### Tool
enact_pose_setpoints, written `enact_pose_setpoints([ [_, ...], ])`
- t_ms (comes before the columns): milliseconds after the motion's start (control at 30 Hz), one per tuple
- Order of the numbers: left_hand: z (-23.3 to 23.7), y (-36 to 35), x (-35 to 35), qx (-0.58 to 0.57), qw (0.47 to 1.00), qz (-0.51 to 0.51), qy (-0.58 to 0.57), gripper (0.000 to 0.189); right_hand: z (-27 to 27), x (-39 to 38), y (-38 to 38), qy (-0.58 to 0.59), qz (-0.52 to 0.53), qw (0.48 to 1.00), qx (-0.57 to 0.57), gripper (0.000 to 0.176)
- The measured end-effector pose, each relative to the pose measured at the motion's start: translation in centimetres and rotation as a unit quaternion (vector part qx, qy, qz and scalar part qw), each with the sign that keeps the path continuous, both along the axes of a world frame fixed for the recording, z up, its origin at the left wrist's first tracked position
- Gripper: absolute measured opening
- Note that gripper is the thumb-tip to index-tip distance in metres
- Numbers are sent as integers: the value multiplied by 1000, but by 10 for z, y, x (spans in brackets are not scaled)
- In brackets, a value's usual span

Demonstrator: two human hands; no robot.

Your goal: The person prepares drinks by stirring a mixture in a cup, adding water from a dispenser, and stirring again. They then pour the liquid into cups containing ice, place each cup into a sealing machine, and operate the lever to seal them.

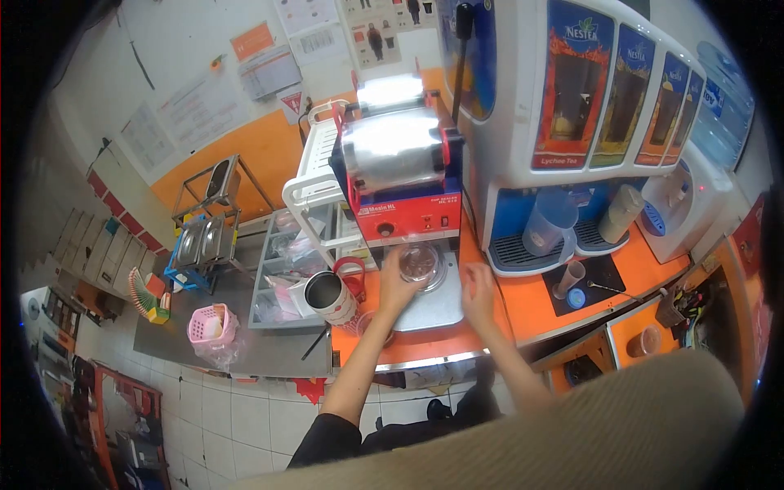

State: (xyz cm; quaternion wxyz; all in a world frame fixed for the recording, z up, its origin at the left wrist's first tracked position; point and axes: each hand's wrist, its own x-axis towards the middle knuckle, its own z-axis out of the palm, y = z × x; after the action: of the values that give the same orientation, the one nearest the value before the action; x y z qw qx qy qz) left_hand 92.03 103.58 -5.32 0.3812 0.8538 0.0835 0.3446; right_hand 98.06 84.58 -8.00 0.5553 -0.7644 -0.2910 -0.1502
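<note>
My left hand (398, 287) is closed around the left side of a clear plastic cup (420, 263), which sits in the round metal holder (442, 282) of a red cup sealer (410, 219). To the right of the cup, my right hand (478, 292) is raised over the edge of the sealer's metal base (442, 317). Its fingers are loosely bent and a little apart, with nothing seen in them. A roll of shiny sealing film (394, 147) lies across the sealer's top. Below my left forearm, another clear cup (365, 324) is partly hidden.
A metal tumbler (328, 296) stands left of the sealer, beside a grey divided tray (273, 314) of packets. A drink dispenser (510, 192) with a clear pitcher (549, 224) stands to the right. Nearer are a measuring cup (569, 279) and a pink basket (211, 325) farther left.
</note>
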Motion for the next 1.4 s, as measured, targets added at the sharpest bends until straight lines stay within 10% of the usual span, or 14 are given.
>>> enact_pose_setpoints([
  [400, 16, -5, -18, -164, 976, -4, -145, 78, 27, 44, 58, -82, 235, 942, -223, 57],
  [600, 62, -4, -53, -180, 951, 45, -248, 87, 40, 20, 60, -129, 194, 932, -277, 80],
  [1033, 98, -34, -173, -171, 966, 37, -190, 87, 24, 12, 73, -216, 63, 897, -380, 58],
  [1167, 111, -53, -174, -203, 970, 6, -132, 84, 50, -15, 48, -10, 343, 933, -108, 61],
  [1233, 104, -61, -168, -240, 967, -39, -79, 79, 81, -55, 8, 329, 519, 778, 128, 61],
  [1367, 104, -110, -148, -326, 936, -121, 53, 84, 72, -116, -44, 323, 408, 848, 97, 82],
  [1400, 102, -112, -149, -187, 973, -97, 91, 84, 69, -113, -59, 347, 374, 855, 89, 88],
])
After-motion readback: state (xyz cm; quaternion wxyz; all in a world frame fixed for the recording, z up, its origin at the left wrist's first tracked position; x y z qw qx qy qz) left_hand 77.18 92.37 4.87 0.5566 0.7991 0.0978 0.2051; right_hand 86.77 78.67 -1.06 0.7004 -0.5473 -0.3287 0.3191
